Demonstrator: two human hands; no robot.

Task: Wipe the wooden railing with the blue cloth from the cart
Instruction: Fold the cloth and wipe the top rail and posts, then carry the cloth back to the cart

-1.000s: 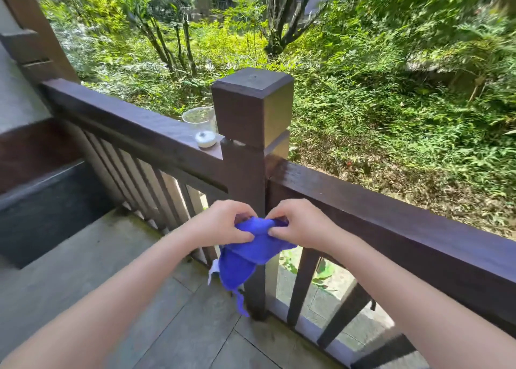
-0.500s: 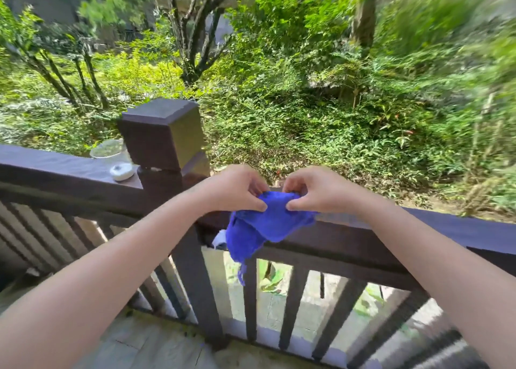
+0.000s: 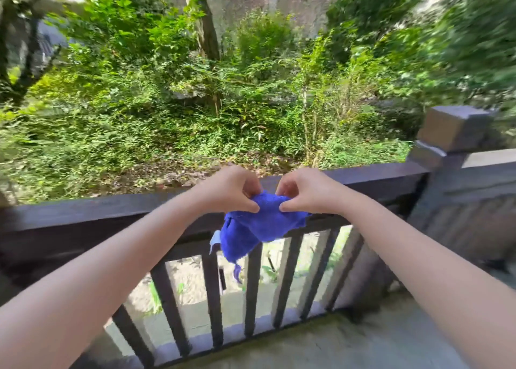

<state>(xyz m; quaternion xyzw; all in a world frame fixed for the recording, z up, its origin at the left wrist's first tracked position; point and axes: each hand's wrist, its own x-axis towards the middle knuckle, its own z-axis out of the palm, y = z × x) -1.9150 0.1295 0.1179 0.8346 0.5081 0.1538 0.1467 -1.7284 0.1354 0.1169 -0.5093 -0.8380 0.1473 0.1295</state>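
Observation:
A blue cloth (image 3: pixel 258 226) hangs bunched between both my hands, in front of the dark wooden railing (image 3: pixel 92 212). My left hand (image 3: pixel 231 190) pinches its upper left edge and my right hand (image 3: pixel 304 191) pinches its upper right edge, the two hands close together at top-rail height. The cloth's lower part droops over the balusters, with a pale tag at its left side. Whether the cloth touches the rail is unclear. The cart is out of view.
A square-capped railing post (image 3: pixel 452 134) stands at the right, where the rail turns a corner. Dark balusters (image 3: pixel 212 293) run below the top rail. Grey stone floor (image 3: pixel 349 346) lies underfoot. Dense green plants (image 3: pixel 195 103) fill the ground beyond.
My view has swung right along the railing: the post with the cup has left the frame on the left and another post has appeared at the right. Both hands still hold the cloth.

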